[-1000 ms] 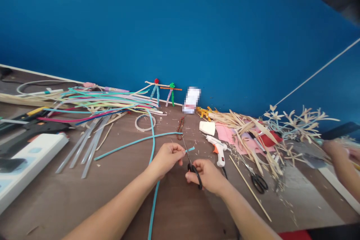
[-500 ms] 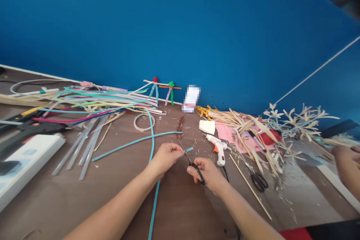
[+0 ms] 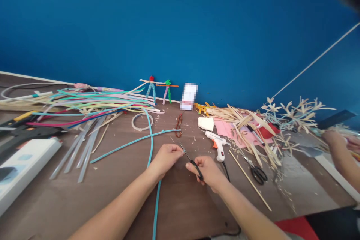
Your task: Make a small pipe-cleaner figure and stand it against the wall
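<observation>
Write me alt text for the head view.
A person's bare right hand holds black-handled metal scissors close by the bare left hand, which pinches a barely visible light-blue bit. Two long light-blue fuzzy stems cross on the brown table, left of a white-and-orange glue gun. Behind, two small multicoloured fuzzy-stem figures stand by a blue wall.

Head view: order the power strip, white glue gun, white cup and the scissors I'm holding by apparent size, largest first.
1. Power strip
2. White glue gun
3. White cup
Held scissors: unsure, partly hidden.
</observation>
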{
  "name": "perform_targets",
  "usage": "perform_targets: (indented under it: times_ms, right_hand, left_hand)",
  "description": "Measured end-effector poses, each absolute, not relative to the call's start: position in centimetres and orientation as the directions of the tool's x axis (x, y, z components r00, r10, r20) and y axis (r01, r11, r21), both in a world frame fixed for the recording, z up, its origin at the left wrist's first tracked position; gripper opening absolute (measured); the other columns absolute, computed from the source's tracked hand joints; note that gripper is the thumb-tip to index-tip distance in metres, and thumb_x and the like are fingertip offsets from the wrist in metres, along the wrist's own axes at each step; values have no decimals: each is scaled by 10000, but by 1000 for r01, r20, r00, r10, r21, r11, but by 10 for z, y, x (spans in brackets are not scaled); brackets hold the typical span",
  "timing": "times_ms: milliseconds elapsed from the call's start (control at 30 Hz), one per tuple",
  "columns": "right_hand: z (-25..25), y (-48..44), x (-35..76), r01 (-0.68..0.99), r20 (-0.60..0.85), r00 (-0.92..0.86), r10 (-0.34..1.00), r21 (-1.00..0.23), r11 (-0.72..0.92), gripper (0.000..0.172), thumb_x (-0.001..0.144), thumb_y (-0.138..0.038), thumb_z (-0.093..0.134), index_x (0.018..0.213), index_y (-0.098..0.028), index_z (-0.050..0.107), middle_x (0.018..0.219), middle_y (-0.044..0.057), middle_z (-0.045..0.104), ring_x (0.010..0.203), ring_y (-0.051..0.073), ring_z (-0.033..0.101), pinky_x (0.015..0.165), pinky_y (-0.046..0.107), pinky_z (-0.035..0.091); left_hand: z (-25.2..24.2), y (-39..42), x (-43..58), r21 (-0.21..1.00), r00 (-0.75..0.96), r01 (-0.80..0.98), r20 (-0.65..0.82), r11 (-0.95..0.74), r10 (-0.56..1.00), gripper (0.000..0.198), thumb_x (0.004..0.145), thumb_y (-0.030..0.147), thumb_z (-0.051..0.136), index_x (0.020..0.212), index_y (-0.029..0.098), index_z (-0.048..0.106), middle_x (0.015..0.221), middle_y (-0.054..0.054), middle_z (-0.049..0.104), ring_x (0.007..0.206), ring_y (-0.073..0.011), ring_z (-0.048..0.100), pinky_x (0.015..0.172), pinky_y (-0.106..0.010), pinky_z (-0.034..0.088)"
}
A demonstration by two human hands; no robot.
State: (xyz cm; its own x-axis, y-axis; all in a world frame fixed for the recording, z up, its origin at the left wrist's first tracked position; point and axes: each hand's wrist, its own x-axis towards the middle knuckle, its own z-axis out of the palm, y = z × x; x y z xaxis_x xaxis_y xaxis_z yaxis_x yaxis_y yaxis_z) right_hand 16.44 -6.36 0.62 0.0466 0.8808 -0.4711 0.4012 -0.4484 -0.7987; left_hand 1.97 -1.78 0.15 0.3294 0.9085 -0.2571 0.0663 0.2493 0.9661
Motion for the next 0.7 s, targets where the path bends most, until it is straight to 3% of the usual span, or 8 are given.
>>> perform_targets:
  times_ms: [100, 233, 400, 500, 600, 700]
  right_hand:
    - [6, -62, 169, 352, -486, 3, 874, -818, -456, 379, 622, -511, 576, 563, -170, 422, 350, -64, 437, 287, 33, 294, 285, 155, 195]
    - [8, -62, 174, 229, -422, -49, 905, -887, -401, 412, 647, -557, 525, 639, -153, 445, 441, -50, 487, 304, 18, 267, 299, 159, 201]
    - [8, -64, 182, 233, -412, -80, 908, -893, -385, 434, 653, -580, 510, 708, -155, 447, 546, -34, 522, 325, 18, 275, 298, 161, 211]
    - [11, -65, 187, 283, -417, -84, 905, -881, -380, 417, 665, -569, 507, 708, -158, 446, 545, -37, 519, 327, 21, 279, 306, 165, 207]
    - [17, -65, 191, 370, -415, -55, 908, -853, -368, 375, 656, -523, 549, 680, -161, 455, 527, -43, 509, 351, 30, 308, 327, 167, 214]
    - [23, -67, 192, 441, -418, -40, 908, -822, -359, 348, 632, -481, 594, 632, -161, 457, 507, -38, 501, 416, 48, 363, 365, 163, 239]
  left_hand:
    - [1, -18, 21, 951, 369, 67, -304, 302, 878, 122, 610, 244, 484, 590, 129, 521, 391, 74, 351, 388, -52, 256, 412, -197, 167]
    - [0, -18, 22, 903, 422, -25, -379, 428, 824, 194, 591, 138, 406, 736, 119, 532, 456, 51, 437, 367, -45, 257, 395, -193, 139]
    - [-1, -17, 20, 856, 504, -200, -327, 476, 800, 222, 578, 81, 439, 771, 89, 547, 657, 0, 507, 465, -39, 395, 451, -183, 294]
    - [-2, -15, 17, 829, 562, -180, -356, 530, 747, 275, 677, 202, 478, 933, 115, 527, 672, -8, 518, 499, -59, 462, 467, -187, 336]
    - [-2, -14, 14, 848, 605, -93, -369, 522, 706, 337, 730, 330, 459, 1023, 166, 477, 550, 47, 459, 350, -29, 316, 366, -160, 189]
    - [-1, -15, 14, 848, 635, -102, -347, 520, 690, 287, 732, 372, 451, 915, 155, 494, 512, 74, 384, 335, -8, 182, 371, -167, 62]
